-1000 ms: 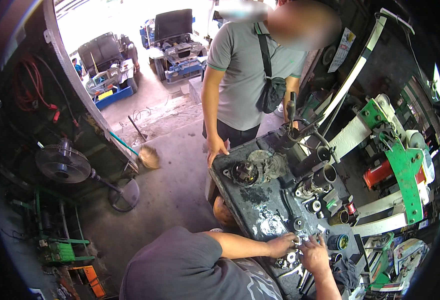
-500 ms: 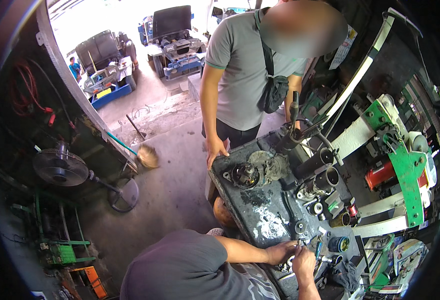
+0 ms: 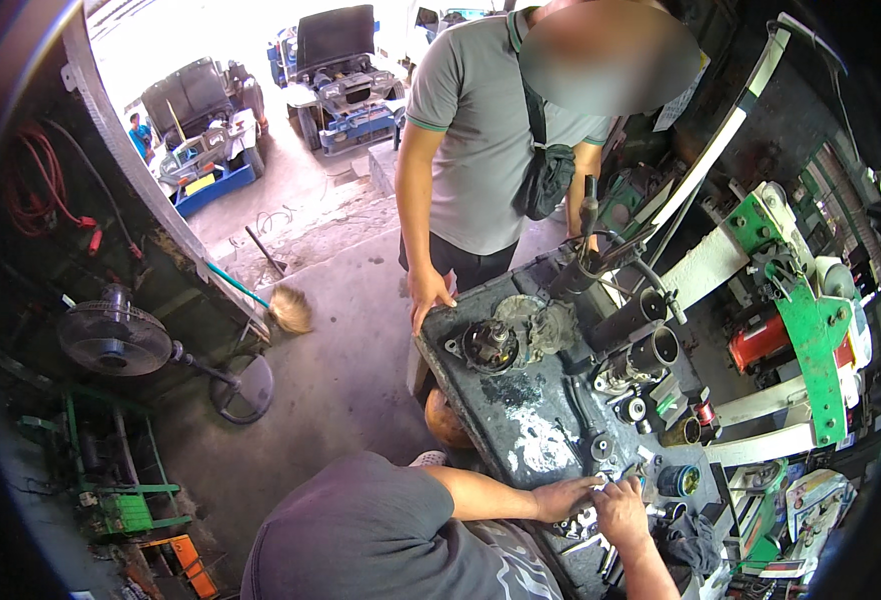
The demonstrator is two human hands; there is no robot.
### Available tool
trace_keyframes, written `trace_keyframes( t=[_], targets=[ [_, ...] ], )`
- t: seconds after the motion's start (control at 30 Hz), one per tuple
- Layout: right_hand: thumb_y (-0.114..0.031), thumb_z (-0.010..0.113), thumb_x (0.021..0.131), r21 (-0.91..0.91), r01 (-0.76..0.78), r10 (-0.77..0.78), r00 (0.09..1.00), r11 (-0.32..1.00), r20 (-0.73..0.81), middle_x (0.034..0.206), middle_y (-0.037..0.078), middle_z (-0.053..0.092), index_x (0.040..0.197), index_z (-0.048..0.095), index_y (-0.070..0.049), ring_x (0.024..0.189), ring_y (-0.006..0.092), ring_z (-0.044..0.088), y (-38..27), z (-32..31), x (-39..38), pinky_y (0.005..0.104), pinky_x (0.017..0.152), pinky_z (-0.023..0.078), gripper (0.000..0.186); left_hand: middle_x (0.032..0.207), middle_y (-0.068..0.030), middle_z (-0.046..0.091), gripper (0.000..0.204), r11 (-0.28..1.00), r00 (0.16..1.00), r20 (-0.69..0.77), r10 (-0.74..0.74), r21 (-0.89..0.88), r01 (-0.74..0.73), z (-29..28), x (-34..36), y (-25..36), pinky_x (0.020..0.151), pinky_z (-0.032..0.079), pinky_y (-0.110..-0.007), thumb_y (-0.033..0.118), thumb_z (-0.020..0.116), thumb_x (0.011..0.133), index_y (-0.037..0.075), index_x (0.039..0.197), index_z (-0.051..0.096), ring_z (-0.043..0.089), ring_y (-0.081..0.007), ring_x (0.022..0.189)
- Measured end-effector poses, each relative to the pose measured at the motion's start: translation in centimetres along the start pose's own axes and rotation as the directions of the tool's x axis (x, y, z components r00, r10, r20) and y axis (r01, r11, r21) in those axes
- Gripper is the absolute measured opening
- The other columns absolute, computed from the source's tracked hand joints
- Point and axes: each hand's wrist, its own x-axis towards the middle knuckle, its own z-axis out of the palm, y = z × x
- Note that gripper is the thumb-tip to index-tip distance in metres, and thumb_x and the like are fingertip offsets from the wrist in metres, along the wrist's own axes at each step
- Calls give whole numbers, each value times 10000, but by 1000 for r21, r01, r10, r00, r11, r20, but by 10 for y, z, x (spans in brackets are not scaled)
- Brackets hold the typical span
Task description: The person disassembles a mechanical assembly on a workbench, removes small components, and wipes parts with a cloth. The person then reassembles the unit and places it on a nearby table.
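Note:
Low on the dark metal work tray (image 3: 453, 328), my left hand (image 3: 561, 498) reaches in from the left, fingers closed at a small item I cannot make out. My right hand (image 3: 621, 512) meets it from below right, fingers curled close to my left fingertips and partly hiding what they hold. Loose metal parts (image 3: 581, 522) lie beneath and around both hands. A small pulley-like disc (image 3: 601, 446) is just above them, and a blue can (image 3: 676, 480) stands to the right beside a dark rag (image 3: 691, 542).
A person in a grey polo (image 3: 466, 150) leans over the tray's far end, one hand (image 3: 429, 298) on its edge. Cylinders (image 3: 651, 350) and a motor housing (image 3: 491, 343) sit there. A white-and-green press frame (image 3: 821, 370) stands right; a fan (image 3: 111, 335) and broom (image 3: 291, 310) left.
My right hand has shifted down and left, then slightly up and right again, staying by my left fingertips. The other person has bent their head further over the tray.

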Motion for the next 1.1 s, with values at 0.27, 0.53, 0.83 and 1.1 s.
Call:
trace_keyframes(
  t=[0.27,0.53,0.83,1.1],
  targets=[
    [-336,640,985,-212,112,-61,970,971,235,1070,124,800,1122,800,-141,1071,329,749,8,18,16,570,1206,416,287,1814,-265,25,1092,994,994,26,-108,-19,108,-9,-13,13,1362,240,-469,395,929,802,47,1684,386,209,-461,1650],
    [-240,609,975,-265,268,-267,963,926,40,1000,61,781,1008,779,-128,1000,259,748,13,19,14,541,1109,468,206,1767,-308,149,1439,954,914,279,-294,145,263,-29,-12,33,1348,272,-487,456,1027,577,57,1724,255,252,-466,1624],
    [-273,799,741,110,-125,143,976,986,-166,719,87,756,746,767,-134,658,294,750,-8,32,13,464,660,565,142,1534,-228,464,1295,940,908,247,-340,130,316,-39,-13,37,1236,421,-477,473,1026,610,15,1609,341,475,-428,1427],
    [-281,730,811,146,-596,584,803,789,124,826,127,806,859,845,-103,780,317,801,-34,33,30,470,666,612,217,1543,-226,425,1137,959,967,223,-120,278,55,-28,-16,18,1223,416,-498,537,979,662,70,1568,474,432,-444,1449]
  ],
)
